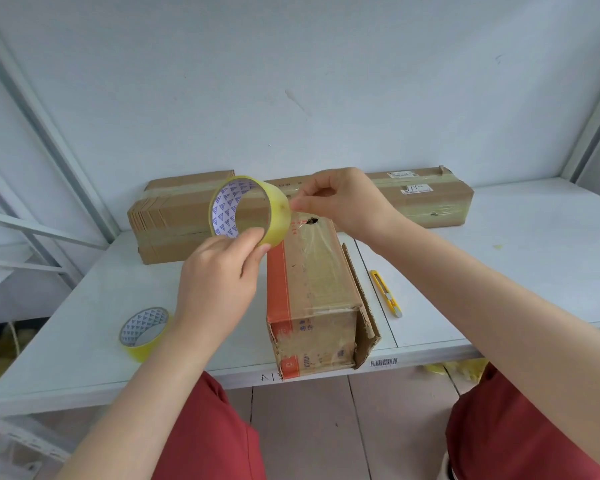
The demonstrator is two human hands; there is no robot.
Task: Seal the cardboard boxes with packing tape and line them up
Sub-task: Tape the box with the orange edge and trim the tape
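My left hand [219, 275] grips a yellowish roll of packing tape [278, 216] by its lower rim and holds it upright in the air above the table. My right hand [340, 199] pinches at the roll's outer surface on its right side. Below them a long cardboard box [316, 292] with an orange side lies end-on toward me, its right flap loose. Two longer taped cardboard boxes lie against the wall, one at the left [174, 216] and one at the right [426, 199].
A second tape roll [144, 332] lies on the white table [84, 306] near its front left. A yellow utility knife [387, 293] lies right of the near box. White shelf frames stand on both sides.
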